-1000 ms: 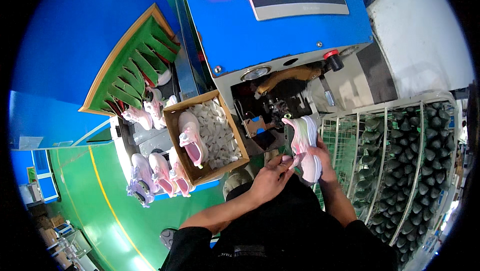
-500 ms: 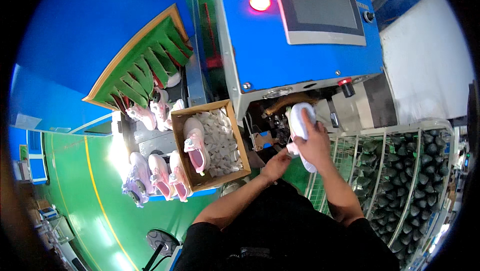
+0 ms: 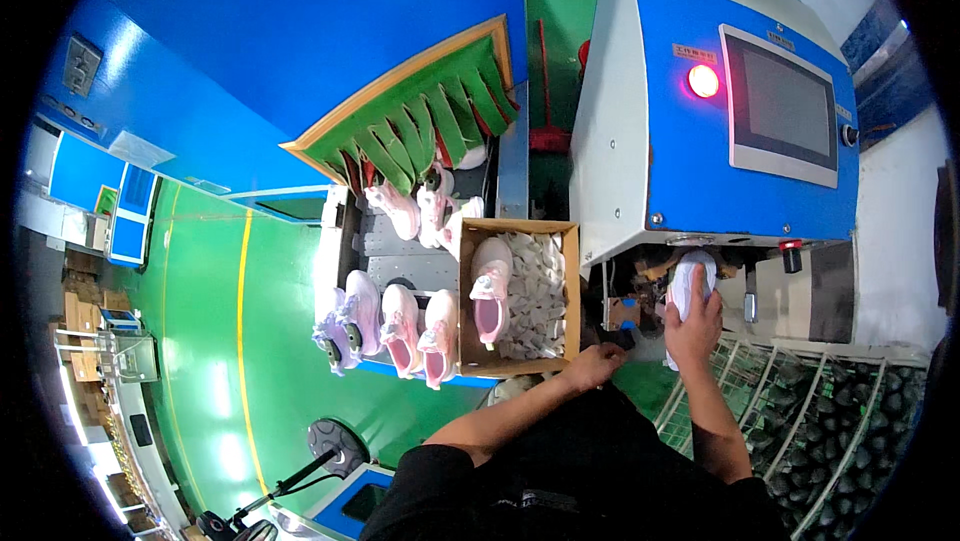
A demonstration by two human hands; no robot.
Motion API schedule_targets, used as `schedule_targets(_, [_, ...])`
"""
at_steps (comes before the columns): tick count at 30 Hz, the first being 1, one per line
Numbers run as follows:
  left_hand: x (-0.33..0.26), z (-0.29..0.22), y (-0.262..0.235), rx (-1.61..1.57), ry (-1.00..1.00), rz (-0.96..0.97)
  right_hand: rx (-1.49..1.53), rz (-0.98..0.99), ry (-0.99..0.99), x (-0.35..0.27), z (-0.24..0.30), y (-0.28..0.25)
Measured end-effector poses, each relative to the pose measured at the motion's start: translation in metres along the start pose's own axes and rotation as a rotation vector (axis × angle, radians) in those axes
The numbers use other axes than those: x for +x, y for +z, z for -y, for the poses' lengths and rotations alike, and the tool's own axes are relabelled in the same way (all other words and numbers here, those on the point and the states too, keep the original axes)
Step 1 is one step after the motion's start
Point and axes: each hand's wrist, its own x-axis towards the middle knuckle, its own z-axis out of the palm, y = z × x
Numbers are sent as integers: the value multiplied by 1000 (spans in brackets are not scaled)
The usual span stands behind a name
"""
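Note:
My right hand (image 3: 695, 329) is closed around a white shoe (image 3: 687, 279). The shoe points up under the front of the blue and grey machine (image 3: 650, 166), its smooth pale side showing. Part of it is covered by my fingers. My left hand (image 3: 597, 365) is lower and to the left, beside the near right corner of a cardboard box (image 3: 571, 306). Its fingers are curled together, and whatever they may hold is hidden. Inside the box lie many small white pieces (image 3: 537, 286), with a pink and white shoe (image 3: 491, 276) on top.
Several pale shoes (image 3: 400, 326) stand on a dark conveyor (image 3: 405, 271) left of the box. Green strips (image 3: 415, 131) hang over its far end. At right, a white wire rack (image 3: 790, 391) holds many dark, rounded pieces. A lit red lamp (image 3: 703, 81) sits on the machine.
The shoe has gone from in front of the machine to up against its underside. My left hand has come away from the shoe towards the box. The view has swung left.

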Motion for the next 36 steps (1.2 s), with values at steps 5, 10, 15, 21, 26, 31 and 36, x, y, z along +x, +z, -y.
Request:
schedule_targets(5, [2,5,2,-58,51,-11,72,-146,-50,-19,4,-1])
schedule_targets(10, [5,-2,18,-575,-81,266,269,-213,54,-102,4,-13])
schedule_targets(15, [11,23,36,-844,-182,796,122,45,-412,-168,-14,-62])
schedule_targets(21, [12,106,42,-490,-267,539,1404,456,802,-119,-27,-47])
schedule_targets(26, [-38,61,-1,-278,-219,387,2164,175,824,-54,7,28])
schedule_targets(31, [-86,4,-20,-61,-295,124,1483,345,193,-110,-38,-35])
schedule_targets(36, [-62,52,12,-56,-165,343,1087,442,359,-248,-147,27])
